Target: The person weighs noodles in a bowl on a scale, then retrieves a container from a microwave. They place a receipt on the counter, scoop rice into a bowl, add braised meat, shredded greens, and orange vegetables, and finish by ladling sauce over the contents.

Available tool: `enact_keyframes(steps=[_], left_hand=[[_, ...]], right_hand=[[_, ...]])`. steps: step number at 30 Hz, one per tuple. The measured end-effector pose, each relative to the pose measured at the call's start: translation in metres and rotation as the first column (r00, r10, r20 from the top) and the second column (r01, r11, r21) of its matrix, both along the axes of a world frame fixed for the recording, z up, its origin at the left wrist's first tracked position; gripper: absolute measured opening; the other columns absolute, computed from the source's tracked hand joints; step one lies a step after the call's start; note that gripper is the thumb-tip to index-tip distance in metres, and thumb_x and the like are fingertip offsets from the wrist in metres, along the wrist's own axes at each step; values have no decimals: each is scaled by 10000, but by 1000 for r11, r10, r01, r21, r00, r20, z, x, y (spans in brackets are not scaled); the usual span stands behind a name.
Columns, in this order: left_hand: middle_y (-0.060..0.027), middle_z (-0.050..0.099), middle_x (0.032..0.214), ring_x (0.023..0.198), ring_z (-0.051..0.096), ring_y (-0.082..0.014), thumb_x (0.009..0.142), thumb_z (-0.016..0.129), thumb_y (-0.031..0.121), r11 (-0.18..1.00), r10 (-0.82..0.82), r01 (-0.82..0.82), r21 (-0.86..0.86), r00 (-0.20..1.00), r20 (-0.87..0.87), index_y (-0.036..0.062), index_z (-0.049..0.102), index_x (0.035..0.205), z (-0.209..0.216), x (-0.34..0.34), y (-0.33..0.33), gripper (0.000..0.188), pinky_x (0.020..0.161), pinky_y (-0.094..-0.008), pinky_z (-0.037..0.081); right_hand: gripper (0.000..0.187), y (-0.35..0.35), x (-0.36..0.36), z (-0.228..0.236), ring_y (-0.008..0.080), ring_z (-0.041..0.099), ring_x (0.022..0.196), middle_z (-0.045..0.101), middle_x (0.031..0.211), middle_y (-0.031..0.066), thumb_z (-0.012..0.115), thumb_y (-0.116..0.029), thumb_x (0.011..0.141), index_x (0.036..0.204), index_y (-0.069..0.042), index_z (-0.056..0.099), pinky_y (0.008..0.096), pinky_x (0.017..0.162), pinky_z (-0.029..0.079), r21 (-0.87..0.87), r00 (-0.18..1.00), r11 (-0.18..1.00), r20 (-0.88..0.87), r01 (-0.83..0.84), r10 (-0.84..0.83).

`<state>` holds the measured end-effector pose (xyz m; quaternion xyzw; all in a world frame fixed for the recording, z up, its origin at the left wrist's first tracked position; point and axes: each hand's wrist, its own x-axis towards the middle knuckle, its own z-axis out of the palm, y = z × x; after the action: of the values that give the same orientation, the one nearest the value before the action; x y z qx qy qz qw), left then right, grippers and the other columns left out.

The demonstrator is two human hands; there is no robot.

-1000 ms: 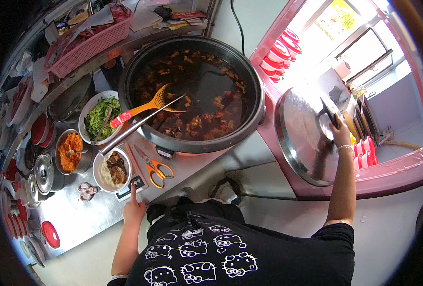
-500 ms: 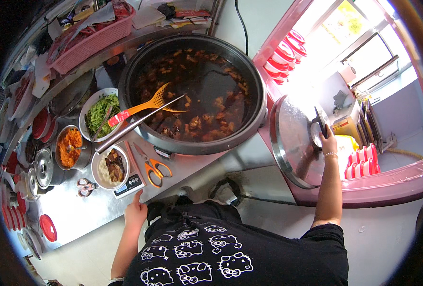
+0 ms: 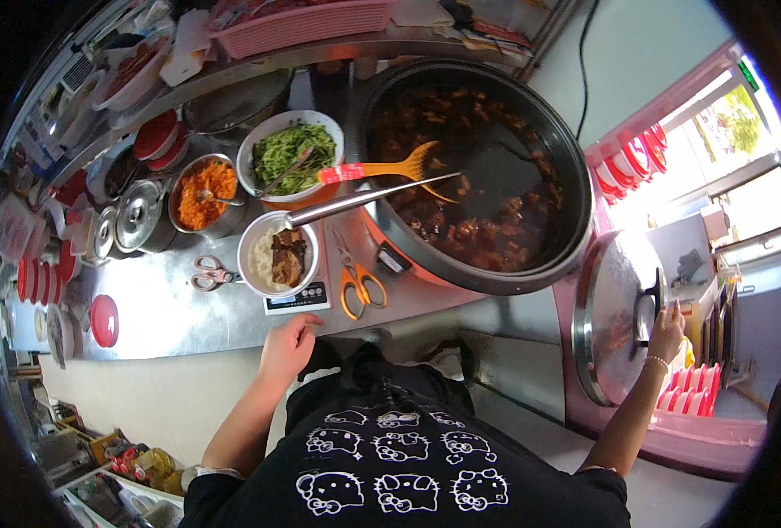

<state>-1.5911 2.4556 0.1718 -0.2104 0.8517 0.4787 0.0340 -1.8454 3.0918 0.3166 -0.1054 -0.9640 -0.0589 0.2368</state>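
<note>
1. Right hand [image 3: 668,330]: grip closed around the black handle of the round steel lid [image 3: 611,330], which stands on edge to the right of the large pot [image 3: 558,167].
2. Left hand [image 3: 287,345]: fingers loosely curled, holding nothing, resting on the bench [image 3: 170,312] edge just below the small scale [image 3: 298,299].

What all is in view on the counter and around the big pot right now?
pot: one, dark, full of brown stew, centre right
slotted spoon: one, orange, on the pot rim
ladle: one, steel, handle across the rim
lid: one, steel, on edge at right
bowl: one, white, on the scale
scale: one, at the counter's near edge
scissors: one, orange handles
greens bowl: one
left hand: by the scale
right hand: on the lid handle
</note>
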Motion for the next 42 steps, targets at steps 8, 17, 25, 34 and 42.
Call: enact_keyframes(steps=[8,17,25,34,42], left_hand=[[-65,614,972,738,601,-254,799,734,210,814,-236,-178,-553,768,-595,95,590,1153,104,-90,-25,399,656,-353,507],[-146,661,820,740,650,-315,863,655,145,959,-193,-3,-282,722,-665,67,614,1056,170,-188,-78,212,650,-357,500],[-126,656,797,633,636,-232,895,636,187,983,-46,-63,-173,827,-560,73,587,1123,156,-264,-144,260,606,-336,487],[-127,646,873,635,634,-200,916,619,226,996,31,-69,-52,845,-533,57,452,1276,103,-281,-173,431,577,-318,499],[-189,486,1264,766,614,-136,918,620,165,979,169,-80,188,835,-524,50,293,1385,100,-256,-157,582,598,-278,515]], right_hand=[[105,-311,15,21,239,629,789,648,888,134,598,-57,872,924,-36,687,319,708,496,-554,626,492,-69,-671,777],[300,-505,47,11,311,645,710,656,841,147,555,-260,888,1135,-98,611,403,640,514,-683,434,388,115,-618,894],[426,-555,7,11,341,639,764,659,772,142,542,-500,885,972,-90,622,405,677,500,-432,450,674,514,-600,730],[227,-393,47,48,214,614,632,571,716,82,558,-327,945,1010,-112,585,319,541,477,-733,578,677,529,-57,621],[236,-293,51,78,89,480,551,512,689,-21,496,-250,993,1061,-38,574,233,465,380,-886,728,382,443,264,523]])
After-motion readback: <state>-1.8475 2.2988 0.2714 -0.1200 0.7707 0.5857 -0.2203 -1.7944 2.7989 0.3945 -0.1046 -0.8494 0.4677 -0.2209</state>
